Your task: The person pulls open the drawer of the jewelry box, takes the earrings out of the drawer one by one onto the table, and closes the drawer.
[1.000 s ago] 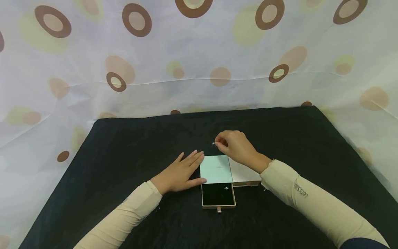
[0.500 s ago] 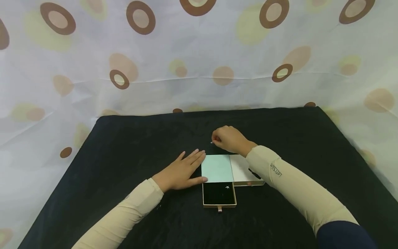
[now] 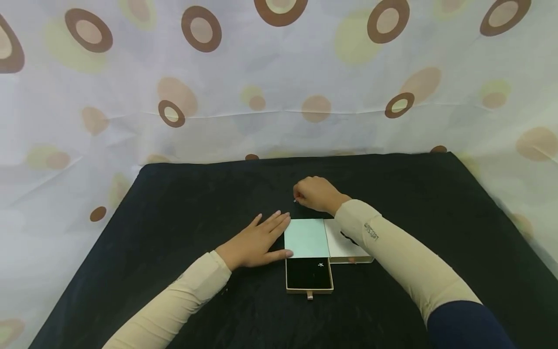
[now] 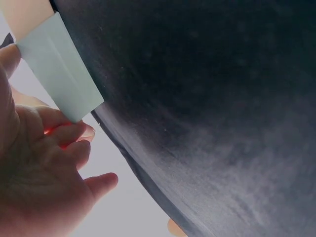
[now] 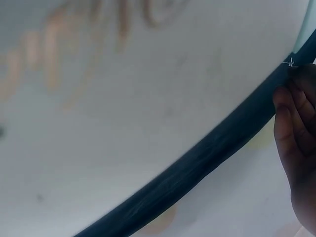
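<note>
In the head view, a pale mint jewelry box [image 3: 307, 237] lies flat, its black-lined drawer [image 3: 309, 275] pulled out toward me. One small silvery star-shaped earring [image 3: 320, 264] lies at the drawer's right side. My left hand [image 3: 257, 242] spreads along the box's left edge, thumb at the near corner and forefinger at the far corner. In the left wrist view, the mint box [image 4: 61, 69] sits between thumb and fingers. Beyond the box, my right hand [image 3: 318, 194] pinches another star-shaped earring [image 5: 291, 62] at its fingertips, with a thin wire sticking out.
A white box [image 3: 342, 242] stands against the mint box's right side, partly under my right forearm. A pink ribbon tab [image 3: 310, 295] sticks out of the drawer front. Black cloth [image 3: 209, 203] covers the table, and a patterned curtain [image 3: 279, 87] hangs behind.
My right hand has moved left and slightly away from me with the earring, uncovering more of the white box. The left hand stays at the mint box.
</note>
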`<action>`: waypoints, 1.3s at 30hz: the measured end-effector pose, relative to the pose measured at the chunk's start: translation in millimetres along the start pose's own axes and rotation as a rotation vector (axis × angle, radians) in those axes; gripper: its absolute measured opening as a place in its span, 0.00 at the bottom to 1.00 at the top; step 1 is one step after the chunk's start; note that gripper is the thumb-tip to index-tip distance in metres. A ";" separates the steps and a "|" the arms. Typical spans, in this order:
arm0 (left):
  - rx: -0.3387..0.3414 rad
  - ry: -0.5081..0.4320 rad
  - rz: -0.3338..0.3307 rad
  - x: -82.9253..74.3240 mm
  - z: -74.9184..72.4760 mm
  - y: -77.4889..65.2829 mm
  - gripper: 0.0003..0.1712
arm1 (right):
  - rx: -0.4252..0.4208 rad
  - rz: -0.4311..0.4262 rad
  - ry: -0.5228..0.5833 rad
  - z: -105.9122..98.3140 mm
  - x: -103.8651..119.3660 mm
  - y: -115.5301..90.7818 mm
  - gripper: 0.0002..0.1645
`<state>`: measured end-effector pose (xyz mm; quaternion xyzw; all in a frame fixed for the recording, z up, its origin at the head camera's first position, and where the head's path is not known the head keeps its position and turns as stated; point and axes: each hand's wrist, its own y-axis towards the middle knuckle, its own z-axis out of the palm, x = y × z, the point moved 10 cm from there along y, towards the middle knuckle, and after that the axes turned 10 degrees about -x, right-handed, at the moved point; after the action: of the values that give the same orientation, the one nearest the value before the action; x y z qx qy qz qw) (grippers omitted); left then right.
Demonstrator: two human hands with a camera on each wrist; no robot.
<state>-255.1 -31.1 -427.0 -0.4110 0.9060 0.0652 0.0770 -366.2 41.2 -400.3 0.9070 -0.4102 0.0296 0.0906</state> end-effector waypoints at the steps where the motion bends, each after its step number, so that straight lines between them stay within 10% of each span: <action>1: 0.002 0.002 -0.001 0.2 0.1 0.0 0.49 | 0.005 -0.007 -0.005 0.4 1.5 0.7 0.05; 39: 0.005 -0.010 -0.003 -1.9 1.8 -2.6 0.48 | 0.153 -0.032 -0.016 11.6 12.0 -5.7 0.05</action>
<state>-251.7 -31.0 -428.5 -0.4118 0.9052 0.0646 0.0827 -354.2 33.9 -410.9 0.9180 -0.3927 0.0519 0.0180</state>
